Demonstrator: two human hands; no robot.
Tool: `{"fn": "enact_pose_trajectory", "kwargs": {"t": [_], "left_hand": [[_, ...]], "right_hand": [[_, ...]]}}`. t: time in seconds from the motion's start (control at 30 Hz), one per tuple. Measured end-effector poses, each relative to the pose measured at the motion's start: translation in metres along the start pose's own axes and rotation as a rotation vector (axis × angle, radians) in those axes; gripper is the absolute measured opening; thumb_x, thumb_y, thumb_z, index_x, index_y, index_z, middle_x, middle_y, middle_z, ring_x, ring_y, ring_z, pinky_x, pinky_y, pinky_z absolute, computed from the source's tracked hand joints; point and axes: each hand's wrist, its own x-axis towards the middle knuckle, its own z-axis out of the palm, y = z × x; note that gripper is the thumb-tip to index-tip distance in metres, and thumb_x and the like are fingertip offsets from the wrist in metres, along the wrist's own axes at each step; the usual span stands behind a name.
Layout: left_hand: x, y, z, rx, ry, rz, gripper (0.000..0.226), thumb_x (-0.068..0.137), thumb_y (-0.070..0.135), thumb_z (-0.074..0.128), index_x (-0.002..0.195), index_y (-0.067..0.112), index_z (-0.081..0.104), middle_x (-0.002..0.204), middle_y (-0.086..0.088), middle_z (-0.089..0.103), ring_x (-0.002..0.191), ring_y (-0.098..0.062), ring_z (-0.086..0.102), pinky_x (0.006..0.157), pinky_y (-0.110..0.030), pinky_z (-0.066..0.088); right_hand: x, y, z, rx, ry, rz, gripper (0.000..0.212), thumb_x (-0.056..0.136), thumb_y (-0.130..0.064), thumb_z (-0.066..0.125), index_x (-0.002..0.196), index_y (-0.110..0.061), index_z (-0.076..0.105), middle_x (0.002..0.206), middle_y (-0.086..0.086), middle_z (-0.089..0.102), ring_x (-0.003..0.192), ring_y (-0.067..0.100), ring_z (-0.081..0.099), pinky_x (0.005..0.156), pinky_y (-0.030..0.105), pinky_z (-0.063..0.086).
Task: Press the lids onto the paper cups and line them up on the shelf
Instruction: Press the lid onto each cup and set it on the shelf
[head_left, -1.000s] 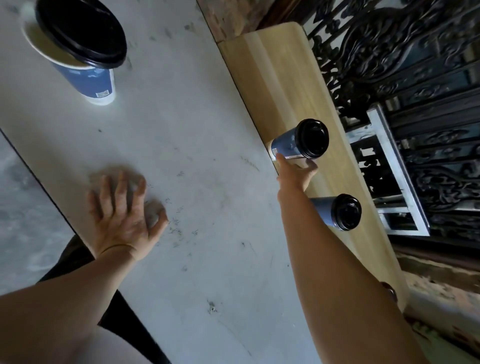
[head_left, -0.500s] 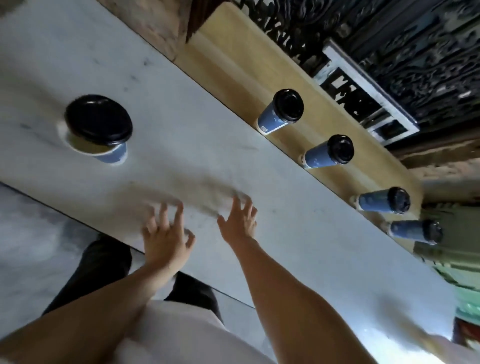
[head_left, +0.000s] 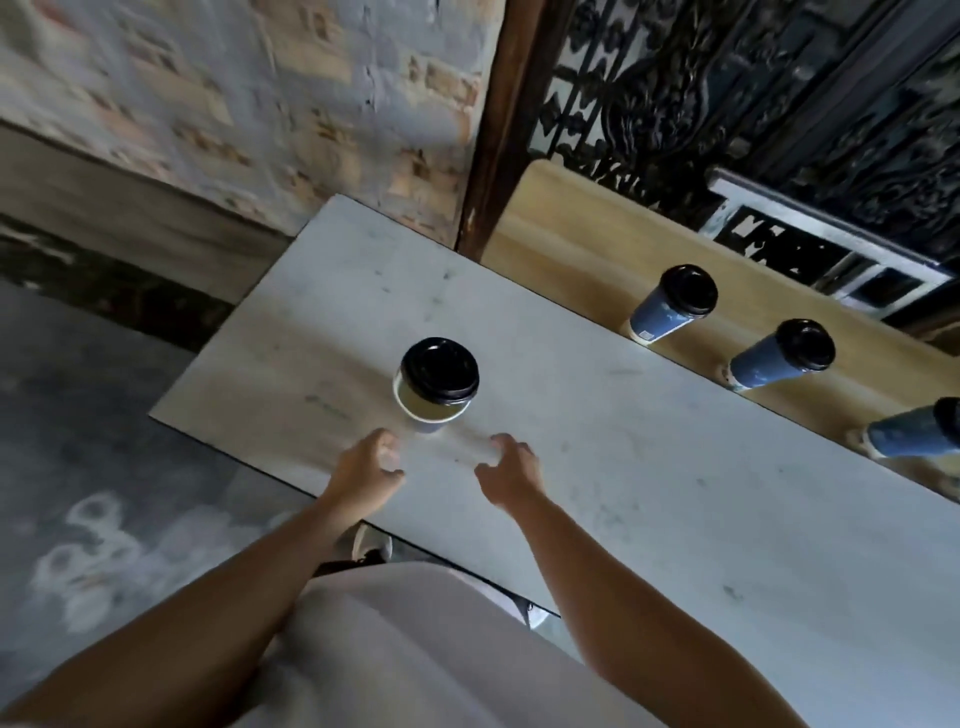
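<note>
Standing on the wooden shelf (head_left: 566, 228) along the far edge of the surface (head_left: 649, 467) are three blue paper cups with black lids on. The first shelf cup (head_left: 662, 314) is nearest the shelf's left end, the second shelf cup (head_left: 769, 358) is just beside it in the row, and the third shelf cup (head_left: 914, 439) is cut off by the right side of the view, so more cups may be there that cannot be seen. That part of the job looks done.

One cup is left. The last cup (head_left: 431, 397) stands on the surface near its left end, well apart from the shelf. Its black lid (head_left: 440, 370) sits crooked, slid toward the far side, and the pale inside of the cup shows at the near rim. So the lid is not pressed on yet.

The left hand (head_left: 366, 465) is near the cup, fingers curled and half open, holding nothing. The right hand (head_left: 506, 470) is on the other side, also half open and empty. Neither hand touches the cup.

I think the lid needs to be pressed down flat, and then this cup goes on the shelf with the others.
</note>
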Motion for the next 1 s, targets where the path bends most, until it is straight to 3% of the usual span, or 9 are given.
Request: {"fn": "enact_pose_trajectory", "kwargs": {"t": [0.1, 0.17, 0.2, 0.27, 0.33, 0.43, 0.67, 0.8, 1.0], "left_hand": [[0.009, 0.006, -0.026, -0.095, -0.033, 0.073, 0.065, 0.07, 0.019, 0.085, 0.127, 0.016, 0.052, 0.126, 0.0, 0.058, 0.1, -0.016, 0.065, 0.075, -0.025, 0.047], [0.018, 0.01, -0.036, -0.153, -0.061, 0.173, 0.095, 0.054, 0.037, 0.092, 0.136, 0.024, 0.046, 0.134, 0.001, 0.055, 0.11, -0.013, 0.062, 0.088, -0.033, 0.055], [0.025, 0.01, -0.037, -0.171, -0.061, 0.199, 0.11, 0.047, 0.045, 0.093, 0.142, 0.03, 0.041, 0.139, 0.001, 0.053, 0.117, -0.014, 0.06, 0.095, -0.039, 0.054], [0.036, 0.01, -0.036, -0.186, -0.073, 0.254, 0.125, 0.042, 0.052, 0.095, 0.149, 0.034, 0.033, 0.146, 0.005, 0.048, 0.126, -0.015, 0.056, 0.102, -0.043, 0.051], [0.036, 0.021, -0.039, -0.225, -0.103, 0.305, 0.124, 0.042, 0.046, 0.095, 0.149, 0.032, 0.033, 0.144, 0.008, 0.051, 0.126, -0.012, 0.057, 0.104, -0.042, 0.05], [0.033, 0.031, -0.038, -0.264, -0.109, 0.332, 0.114, 0.044, 0.038, 0.094, 0.144, 0.036, 0.038, 0.131, 0.016, 0.061, 0.118, -0.006, 0.061, 0.099, -0.038, 0.054], [0.032, 0.036, -0.038, -0.269, -0.059, 0.325, 0.076, 0.06, 0.035, 0.091, 0.126, 0.038, 0.055, 0.111, 0.021, 0.07, 0.105, -0.001, 0.065, 0.088, -0.03, 0.056], [0.03, 0.035, -0.038, -0.264, -0.057, 0.338, 0.077, 0.061, 0.034, 0.091, 0.128, 0.038, 0.055, 0.112, 0.022, 0.069, 0.105, 0.002, 0.064, 0.085, -0.024, 0.053], [0.027, 0.038, -0.041, -0.243, -0.072, 0.364, 0.077, 0.066, 0.025, 0.091, 0.133, 0.033, 0.052, 0.11, 0.027, 0.065, 0.1, 0.017, 0.058, 0.074, -0.003, 0.045]], "right_hand": [[0.003, -0.022, -0.039, 0.369, 0.14, 0.029, 0.029, 0.091, -0.023, 0.063, 0.119, -0.019, 0.068, 0.117, 0.009, 0.072, 0.105, 0.027, 0.067, 0.09, 0.037, 0.054], [-0.002, -0.04, -0.066, 0.494, 0.22, -0.059, 0.024, 0.089, -0.033, 0.065, 0.112, -0.024, 0.069, 0.112, 0.003, 0.073, 0.097, 0.022, 0.068, 0.08, 0.035, 0.054], [-0.007, -0.051, -0.079, 0.475, 0.227, -0.121, 0.028, 0.089, -0.037, 0.067, 0.115, -0.027, 0.067, 0.113, -0.002, 0.071, 0.099, 0.019, 0.067, 0.078, 0.032, 0.052], [-0.015, -0.071, -0.097, 0.338, 0.145, -0.262, 0.047, 0.087, -0.042, 0.071, 0.132, -0.033, 0.06, 0.126, -0.007, 0.062, 0.115, 0.013, 0.059, 0.09, 0.03, 0.048], [-0.026, -0.089, -0.106, 0.148, -0.006, -0.381, 0.067, 0.084, -0.039, 0.076, 0.145, -0.035, 0.048, 0.145, -0.006, 0.049, 0.134, 0.012, 0.044, 0.104, 0.028, 0.037], [-0.029, -0.102, -0.099, -0.042, -0.097, -0.446, 0.075, 0.083, -0.032, 0.077, 0.15, -0.029, 0.043, 0.151, 0.0, 0.044, 0.139, 0.02, 0.039, 0.104, 0.027, 0.034], [-0.029, -0.102, -0.088, -0.125, 0.042, -0.535, 0.071, 0.076, -0.028, 0.079, 0.141, -0.027, 0.05, 0.134, 0.0, 0.051, 0.124, 0.02, 0.045, 0.091, 0.026, 0.04], [-0.036, -0.095, -0.084, -0.136, 0.064, -0.56, 0.077, 0.076, -0.028, 0.079, 0.145, -0.03, 0.045, 0.142, -0.004, 0.045, 0.13, 0.018, 0.036, 0.094, 0.022, 0.031], [-0.039, -0.09, -0.073, -0.135, 0.081, -0.56, 0.075, 0.079, -0.027, 0.077, 0.146, -0.033, 0.045, 0.146, -0.008, 0.038, 0.132, 0.016, 0.033, 0.086, 0.017, 0.036]]}}
